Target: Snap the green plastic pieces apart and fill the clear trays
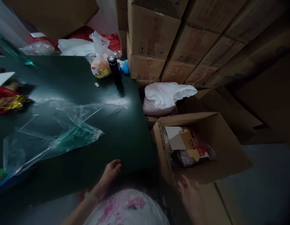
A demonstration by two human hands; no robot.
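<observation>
My left hand rests at the near edge of the dark green table, fingers loosely bent with nothing visible in them. My right hand is at the near side of an open cardboard box, slightly blurred, its fingers apart and holding nothing that I can see. Inside that box lie a flattened red, yellow and white printed carton and some clear plastic wrap. On the table to the left, a large clear plastic bag lies spread out, with green material bunched in it.
A black flask and a knotted plastic bag stand at the table's far right corner. Stacked cartons rise behind. A white sack sits beyond the box. Red and gold items lie at the left edge.
</observation>
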